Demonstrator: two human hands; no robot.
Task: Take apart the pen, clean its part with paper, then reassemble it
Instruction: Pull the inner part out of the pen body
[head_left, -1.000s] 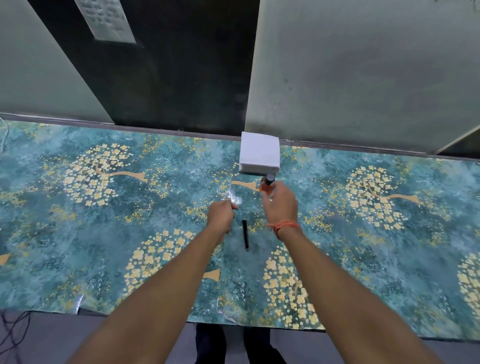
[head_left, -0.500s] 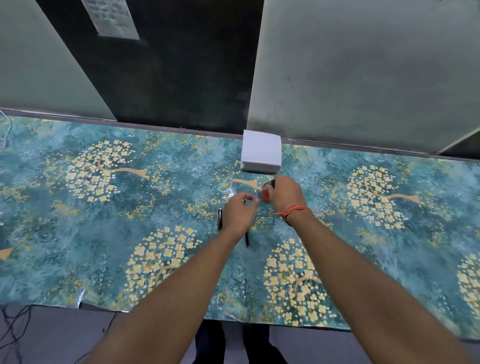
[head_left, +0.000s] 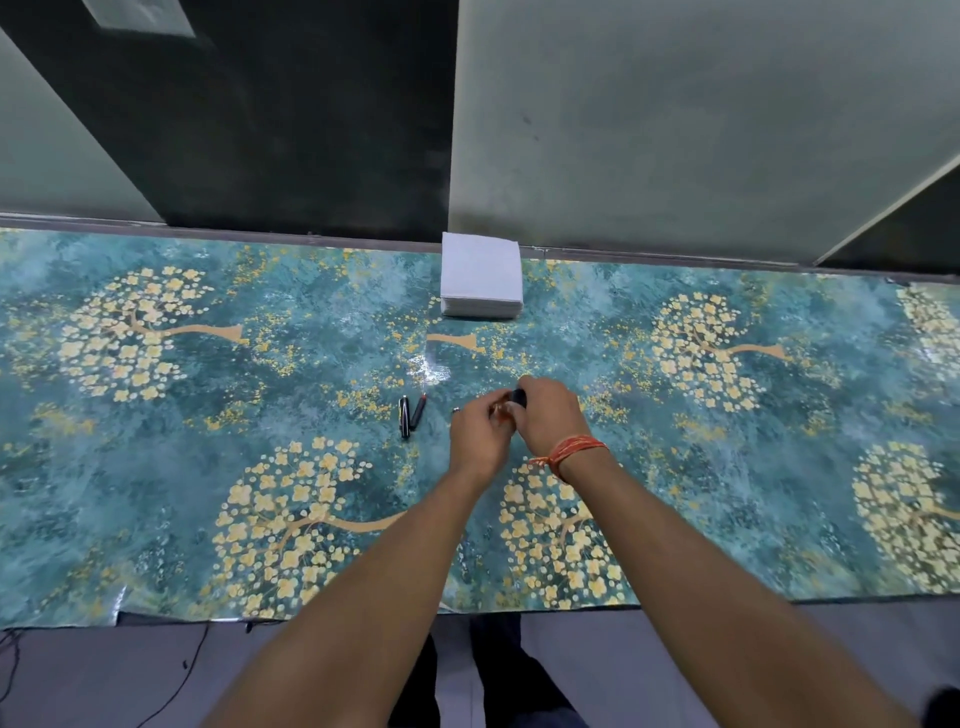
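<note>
At the middle of the frame, two pen parts (head_left: 410, 415) now lie side by side on the bench (head_left: 156, 467), one more than before. The left hand (head_left: 475, 439) and right hand (head_left: 550, 415) meet, the right grip pinching a dark piece (head_left: 518, 397); the left grip I cannot tell. The paper stack (head_left: 480, 275) waits untouched.

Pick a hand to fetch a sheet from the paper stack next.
Left hand: the right hand pinches a dark pen part, while the paper stack sits straight ahead.
</note>
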